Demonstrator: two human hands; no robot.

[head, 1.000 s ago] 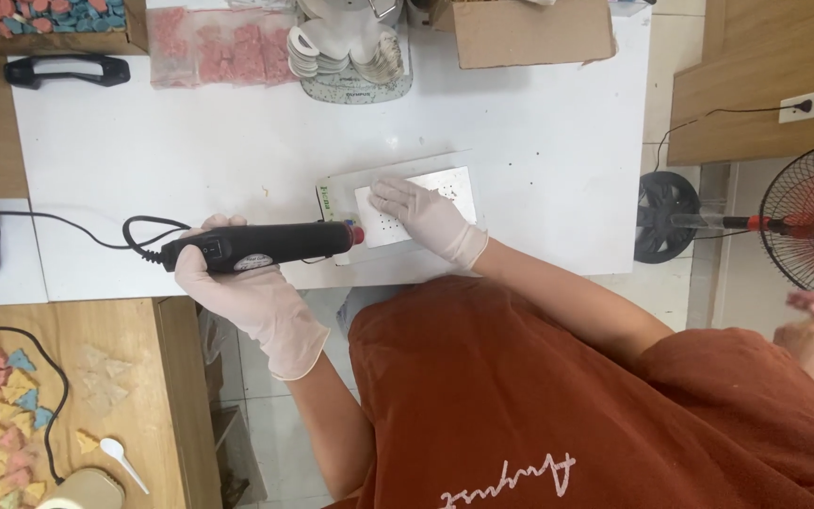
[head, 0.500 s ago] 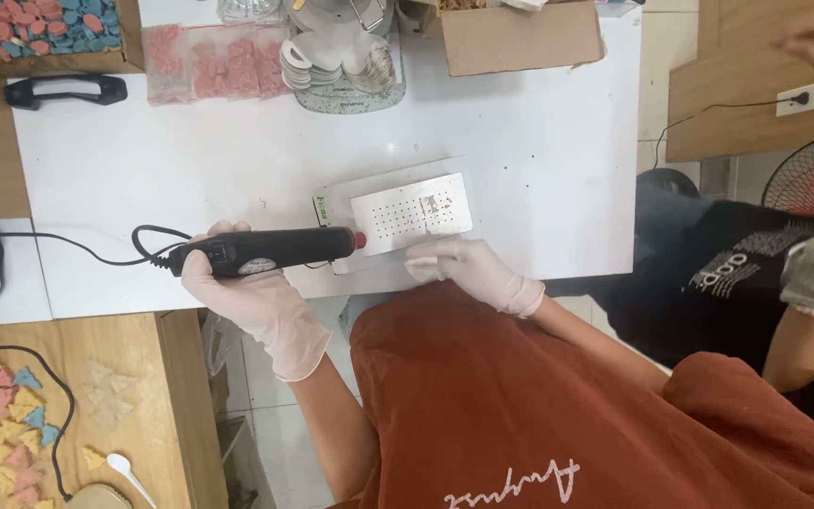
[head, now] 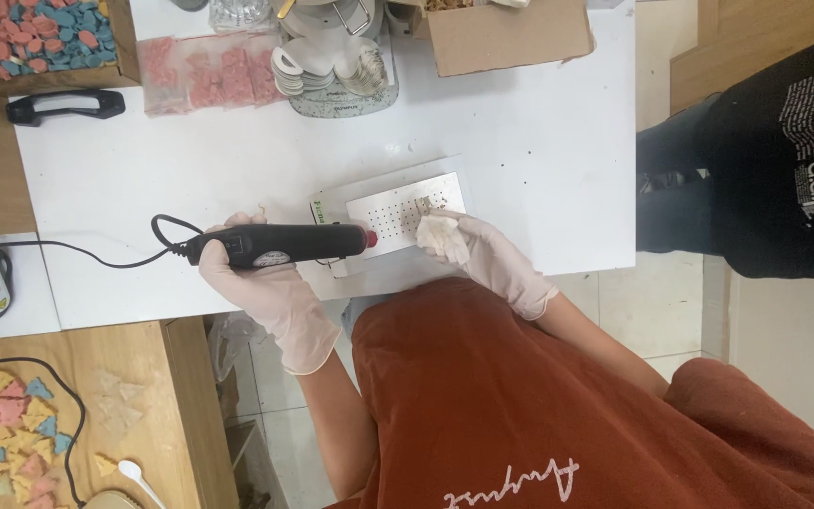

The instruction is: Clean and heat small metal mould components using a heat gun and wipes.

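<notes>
My left hand, in a pale glove, is closed round a black corded hand tool. The tool lies level, and its red tip points right at a white perforated plate on the white table. My gloved right hand rests on the plate's right edge. Its fingers pinch a small pale piece close to the red tip.
At the back stand a cardboard box, a bag of pink pieces, a tray of blue and red pieces, stacked white shapes and a black handle. A person in black stands at right. Coloured triangles lie on the wooden bench.
My right hand has gone from the table's near edge up onto the plate and now holds a pale piece. The tool has stayed put. The person at right has come closer.
</notes>
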